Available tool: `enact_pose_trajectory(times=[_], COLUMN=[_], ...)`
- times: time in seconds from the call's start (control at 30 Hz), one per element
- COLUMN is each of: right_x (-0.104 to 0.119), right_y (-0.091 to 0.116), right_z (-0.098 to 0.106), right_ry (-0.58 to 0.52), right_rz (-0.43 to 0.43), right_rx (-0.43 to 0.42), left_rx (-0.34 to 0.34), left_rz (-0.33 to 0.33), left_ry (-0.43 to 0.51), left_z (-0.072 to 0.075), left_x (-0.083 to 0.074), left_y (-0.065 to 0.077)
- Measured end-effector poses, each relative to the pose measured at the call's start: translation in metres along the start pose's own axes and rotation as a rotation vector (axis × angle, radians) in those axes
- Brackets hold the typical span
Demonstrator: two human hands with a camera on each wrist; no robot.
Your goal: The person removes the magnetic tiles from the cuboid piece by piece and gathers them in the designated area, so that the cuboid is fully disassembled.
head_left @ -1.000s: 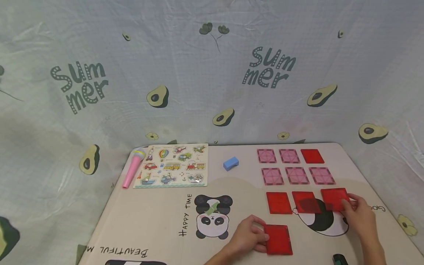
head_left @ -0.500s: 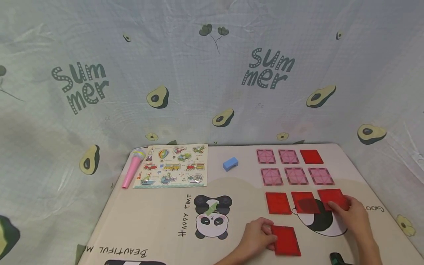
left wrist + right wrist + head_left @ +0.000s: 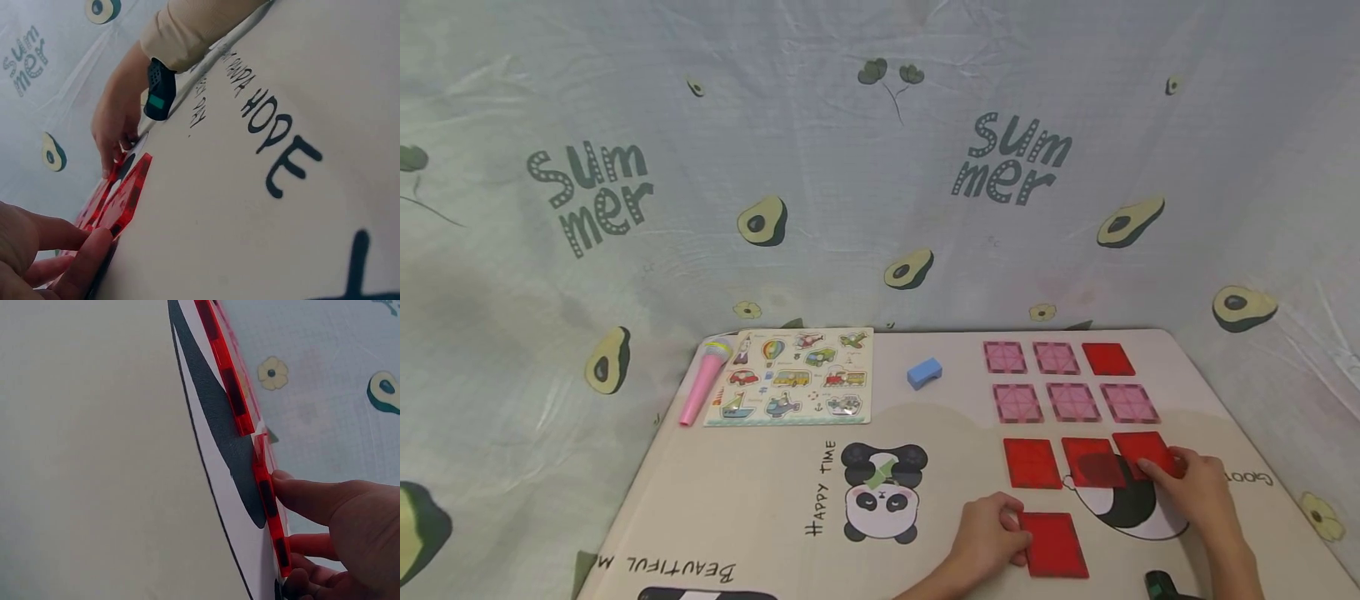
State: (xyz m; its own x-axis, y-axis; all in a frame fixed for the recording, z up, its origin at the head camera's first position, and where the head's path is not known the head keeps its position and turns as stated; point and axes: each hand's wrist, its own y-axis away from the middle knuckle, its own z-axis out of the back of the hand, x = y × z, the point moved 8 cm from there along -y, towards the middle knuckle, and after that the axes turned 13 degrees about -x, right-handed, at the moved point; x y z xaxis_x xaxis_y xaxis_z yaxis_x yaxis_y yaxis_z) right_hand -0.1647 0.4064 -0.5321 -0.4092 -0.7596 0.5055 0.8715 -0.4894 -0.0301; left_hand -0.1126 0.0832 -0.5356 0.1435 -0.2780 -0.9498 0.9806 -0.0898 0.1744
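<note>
My left hand (image 3: pixel 991 537) pinches a translucent red square magnetic tile (image 3: pixel 1054 546) by its left edge, low on the mat-covered table. In the left wrist view, that tile (image 3: pixel 128 197) is tilted, with its far end higher. My right hand (image 3: pixel 1206 492) holds another red magnetic tile (image 3: pixel 1138 447) at the right end of a row, thumb on its face and fingers along its right side. Beside it lie two flat red tiles, a middle one (image 3: pixel 1093 462) and a left one (image 3: pixel 1032 463). The right wrist view shows the gripped tile (image 3: pixel 270 506) close to its neighbour (image 3: pixel 226 369).
Behind that row lie several pink tiles (image 3: pixel 1077 402) and one red tile (image 3: pixel 1108 359). A blue block (image 3: pixel 924 372), a picture puzzle board (image 3: pixel 790 377) and a pink toy microphone (image 3: pixel 703 383) are farther left. A dark wrist device (image 3: pixel 1161 585) shows near the front edge.
My left hand has carried its red tile to the right. My right hand has slid its tile leftward, nearer the middle tile of the row.
</note>
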Motion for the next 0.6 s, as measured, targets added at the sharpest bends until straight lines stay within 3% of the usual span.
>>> enact_pose_trajectory(times=[0.2,0.33,0.47,0.6], right_x=[0.000,0.009,0.032,0.065], right_y=[0.000,0.002,0.007,0.018], right_z=[-0.001,0.004,0.014,0.024], right_ry=[-0.010,-0.033,-0.062,-0.114], right_rz=[-0.004,0.002,0.037,0.093], right_rx=[0.012,-0.027,-0.106,-0.165], left_rx=[0.000,-0.011,-0.064,-0.132], left_rz=[0.014,0.006,-0.044,-0.144], left_ry=[-0.004,-0.016,-0.032,-0.050], left_z=[0.000,0.007,0.025,0.052], left_x=[0.000,-0.001,-0.007,-0.023], left_y=[0.002,0.002,-0.004,-0.010])
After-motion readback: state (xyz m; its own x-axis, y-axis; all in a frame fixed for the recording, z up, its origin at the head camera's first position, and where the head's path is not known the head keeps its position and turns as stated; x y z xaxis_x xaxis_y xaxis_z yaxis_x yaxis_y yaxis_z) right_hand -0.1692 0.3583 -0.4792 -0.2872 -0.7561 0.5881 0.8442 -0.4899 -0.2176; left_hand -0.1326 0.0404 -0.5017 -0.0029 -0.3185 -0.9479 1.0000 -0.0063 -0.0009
